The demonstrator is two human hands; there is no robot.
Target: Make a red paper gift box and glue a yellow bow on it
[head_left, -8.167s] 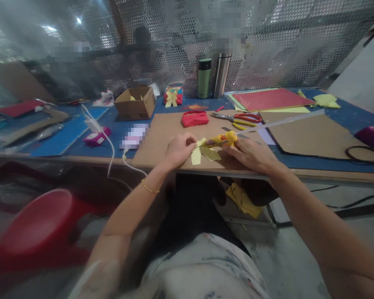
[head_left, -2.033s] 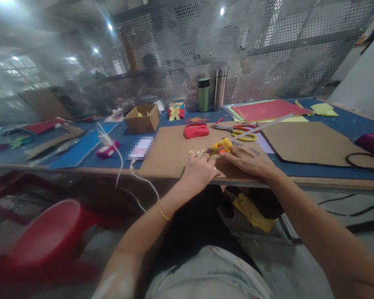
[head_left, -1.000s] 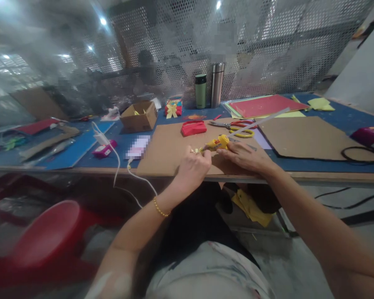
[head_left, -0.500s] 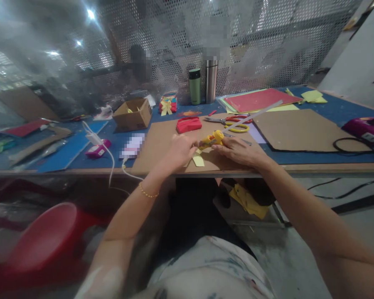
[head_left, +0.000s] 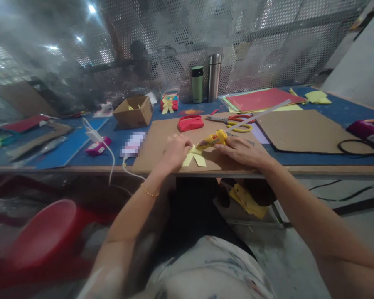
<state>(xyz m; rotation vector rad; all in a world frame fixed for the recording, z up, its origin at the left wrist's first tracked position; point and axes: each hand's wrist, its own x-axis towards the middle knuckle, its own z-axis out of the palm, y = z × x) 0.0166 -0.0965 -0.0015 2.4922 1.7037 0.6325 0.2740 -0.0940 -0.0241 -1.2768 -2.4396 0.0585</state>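
My right hand (head_left: 241,151) is wrapped round a yellow glue gun (head_left: 216,139). A long whitish glue stick (head_left: 258,116) juts from its back end, up and to the right. The nozzle points left and down, at the middle of a pale yellow paper bow (head_left: 197,158); whether it touches cannot be made out. My left hand (head_left: 176,151) is closed at the bow's left side, its fingertips pinching there and hiding that part. Two cut tails of the bow spread towards me on a brown cardboard sheet (head_left: 156,141).
Beyond the hands lie a red folded piece (head_left: 190,123), scissors (head_left: 241,125) and a decorated red piece with a yellow bow (head_left: 169,104). A cardboard box (head_left: 134,116), a green tumbler (head_left: 197,85) and a steel flask (head_left: 214,79) stand behind. Another cardboard sheet (head_left: 302,133) lies right.
My left hand has shifted a little left, uncovering more of the bow and both its tails. The glue gun's nozzle now shows over the bow's middle. The view has moved slightly.
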